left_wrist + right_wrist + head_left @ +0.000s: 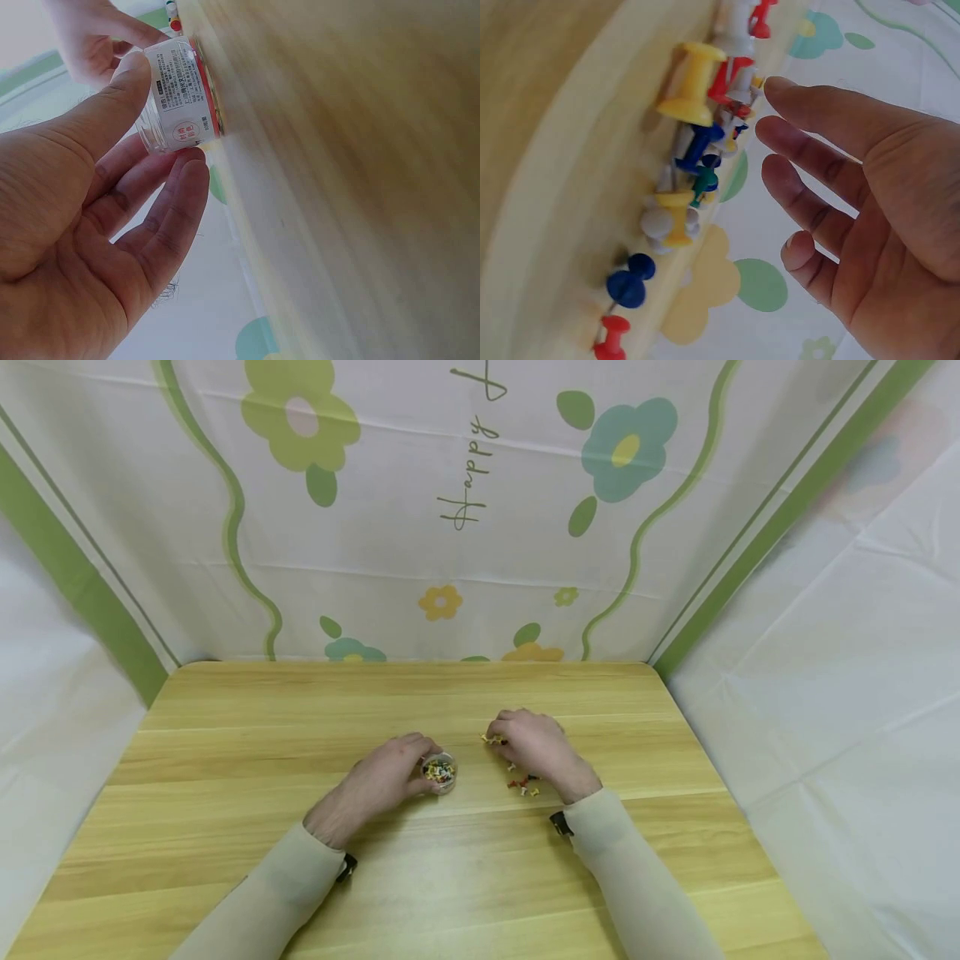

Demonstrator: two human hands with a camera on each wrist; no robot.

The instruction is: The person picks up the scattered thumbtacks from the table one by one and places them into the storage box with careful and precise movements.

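Observation:
A small clear jar (182, 94) with a printed white label stands upright on the wooden table (465, 877), its inside showing coloured push pins (438, 770). My left hand (382, 777) grips it from the left, thumb on one side and fingers on the other. To the right of the jar, loose push pins (523, 786) in red, white and yellow lie under and beside my right hand (536, 745). In the right wrist view, blue and green pins (703, 184) show among them. The right fingers are loosely bent, fingertips close to the pins, nothing visible between them.
A white cloth (390, 543) printed with flowers hangs behind the table's far edge, and plain white sheets (847, 710) hang at both sides. A dark wrist strap (561, 823) shows at the right sleeve, another (347, 867) at the left.

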